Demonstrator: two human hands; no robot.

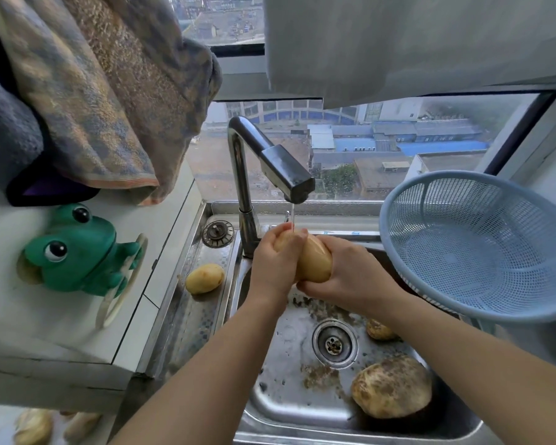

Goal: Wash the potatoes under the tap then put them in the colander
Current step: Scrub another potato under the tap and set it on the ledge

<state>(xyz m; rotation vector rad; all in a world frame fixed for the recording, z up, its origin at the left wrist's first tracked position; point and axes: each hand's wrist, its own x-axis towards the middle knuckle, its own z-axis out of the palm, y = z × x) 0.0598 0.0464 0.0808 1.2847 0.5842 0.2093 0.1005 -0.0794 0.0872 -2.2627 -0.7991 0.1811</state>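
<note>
Both hands hold one long yellow potato [315, 261] under a thin stream from the steel tap [286, 175]. My left hand [275, 261] grips its upper end; my right hand [344, 277] curls round its lower end. A clean potato [205, 278] lies on the sink's left ledge. Two dirty potatoes lie in the basin, a large one [392, 385] at the front right and a small one [379, 329] partly hidden by my right forearm. The blue colander [482, 245] stands tilted at the sink's right, with nothing inside.
The steel sink [286, 409] has soil around its drain [334, 343]. A green frog holder [77, 252] sits on the white counter at left, with towels [93, 91] hanging above. More potatoes [34, 427] show blurred at the bottom left. A window is behind the tap.
</note>
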